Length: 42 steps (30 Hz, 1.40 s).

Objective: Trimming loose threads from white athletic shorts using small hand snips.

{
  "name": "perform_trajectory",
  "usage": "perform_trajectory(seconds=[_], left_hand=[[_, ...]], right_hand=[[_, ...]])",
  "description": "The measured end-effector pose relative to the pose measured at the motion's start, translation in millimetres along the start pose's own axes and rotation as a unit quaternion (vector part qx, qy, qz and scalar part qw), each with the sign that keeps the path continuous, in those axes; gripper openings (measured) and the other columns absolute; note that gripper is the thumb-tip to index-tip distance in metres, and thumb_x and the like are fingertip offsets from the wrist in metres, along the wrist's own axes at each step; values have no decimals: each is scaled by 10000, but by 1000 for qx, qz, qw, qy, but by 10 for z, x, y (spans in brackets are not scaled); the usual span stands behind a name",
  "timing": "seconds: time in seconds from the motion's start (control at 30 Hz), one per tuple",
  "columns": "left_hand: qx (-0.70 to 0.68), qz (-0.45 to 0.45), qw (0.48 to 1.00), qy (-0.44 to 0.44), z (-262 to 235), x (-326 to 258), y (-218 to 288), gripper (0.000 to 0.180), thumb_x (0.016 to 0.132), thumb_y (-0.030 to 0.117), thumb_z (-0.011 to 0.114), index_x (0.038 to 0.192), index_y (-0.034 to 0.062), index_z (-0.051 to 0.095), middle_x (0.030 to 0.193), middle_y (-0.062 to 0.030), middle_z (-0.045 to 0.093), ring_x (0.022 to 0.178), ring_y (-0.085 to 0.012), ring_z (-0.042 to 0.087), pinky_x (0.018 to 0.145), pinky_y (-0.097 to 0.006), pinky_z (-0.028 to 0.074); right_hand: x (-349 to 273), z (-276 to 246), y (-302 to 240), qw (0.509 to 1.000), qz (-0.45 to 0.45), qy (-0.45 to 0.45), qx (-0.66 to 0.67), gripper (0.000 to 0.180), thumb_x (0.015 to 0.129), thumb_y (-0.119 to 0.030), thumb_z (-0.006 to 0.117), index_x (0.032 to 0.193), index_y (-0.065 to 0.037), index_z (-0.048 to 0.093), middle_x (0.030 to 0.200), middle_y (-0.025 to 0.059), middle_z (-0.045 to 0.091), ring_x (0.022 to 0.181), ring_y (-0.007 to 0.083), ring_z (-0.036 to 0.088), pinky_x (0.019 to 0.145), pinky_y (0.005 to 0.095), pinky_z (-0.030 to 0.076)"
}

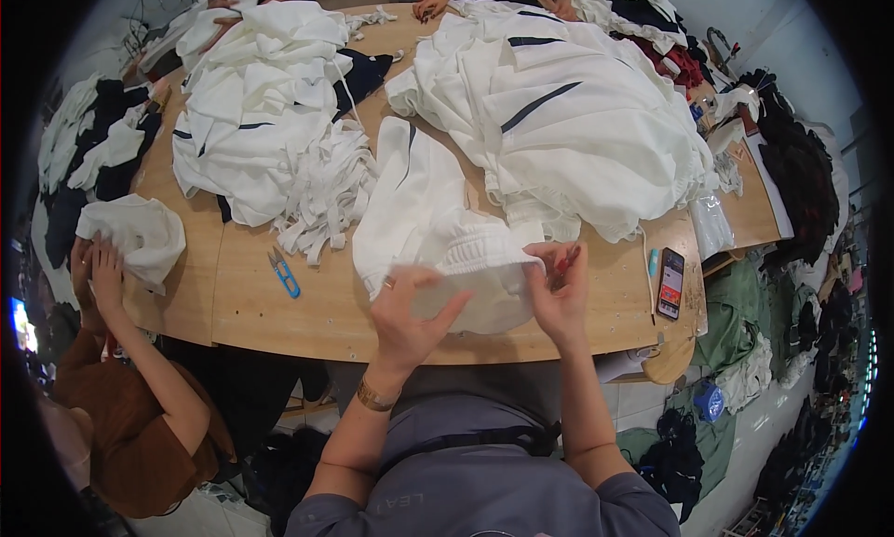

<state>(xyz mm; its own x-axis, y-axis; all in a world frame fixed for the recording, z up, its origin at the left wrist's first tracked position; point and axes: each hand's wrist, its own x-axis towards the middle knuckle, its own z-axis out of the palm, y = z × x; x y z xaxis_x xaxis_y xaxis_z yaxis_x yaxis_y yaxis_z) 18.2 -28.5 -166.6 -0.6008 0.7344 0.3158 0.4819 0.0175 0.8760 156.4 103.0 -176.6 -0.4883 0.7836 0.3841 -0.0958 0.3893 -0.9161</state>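
In front of me on the wooden table lies a white garment [410,192], likely trousers, with a gathered elastic waistband [480,248] and a navy stripe. My right hand [562,299] pinches the right end of this waistband between thumb and fingers. A small red-handled tool [565,262] is tucked in the same hand; its kind is mostly hidden by the fingers. At the waistband's left side is my left hand [407,315], slightly blurred, its thumb and fingers spread apart over the fabric's near edge.
White garments lie in a big pile [596,118] at far right and another [261,90] at far left, beside white fabric strips [326,188]. Blue thread snips [285,276] and a phone [670,285] rest on the table [251,309]. A co-worker's hands [102,274] hold white cloth at left; others work opposite.
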Motion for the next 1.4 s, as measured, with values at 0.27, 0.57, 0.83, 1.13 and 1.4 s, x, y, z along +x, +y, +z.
perform_trajectory(seconds=[0.27,0.57,0.83,1.13,1.4], left_hand=[[-150,-143,946,-250,-136,355,-342,111,864,147,553,861,36,554,737,32,498,687,-52,441,617,-207,379],[213,112,971,10,-112,551,-221,357,910,309,473,756,7,586,675,-48,594,641,-121,561,563,-279,413],[-383,-390,810,-210,323,-67,-138,402,901,412,460,963,31,573,836,-24,615,687,-90,556,512,-237,404],[-286,-229,930,-35,333,90,-219,195,868,232,573,997,94,529,890,34,563,727,-55,516,517,-225,376],[-638,-367,658,-160,159,28,-282,312,925,335,434,1123,98,476,976,-21,598,716,-72,574,442,-189,428]], right_hand=[[114,-369,-140,942,179,-130,253,322,779,8,603,821,-107,306,742,0,484,687,39,432,596,181,342],[51,-168,224,894,280,-57,346,236,826,-39,569,812,-133,353,699,-61,443,609,9,405,519,174,318],[-17,-59,-42,856,288,-84,422,204,848,-55,552,821,-135,366,713,-40,505,611,20,490,512,175,379],[-41,-109,-114,885,296,-106,344,229,842,-71,573,812,-138,356,674,-71,429,576,2,406,485,174,314],[-95,114,186,992,124,15,3,220,827,-43,578,800,-65,361,649,7,419,567,71,386,497,215,327]])
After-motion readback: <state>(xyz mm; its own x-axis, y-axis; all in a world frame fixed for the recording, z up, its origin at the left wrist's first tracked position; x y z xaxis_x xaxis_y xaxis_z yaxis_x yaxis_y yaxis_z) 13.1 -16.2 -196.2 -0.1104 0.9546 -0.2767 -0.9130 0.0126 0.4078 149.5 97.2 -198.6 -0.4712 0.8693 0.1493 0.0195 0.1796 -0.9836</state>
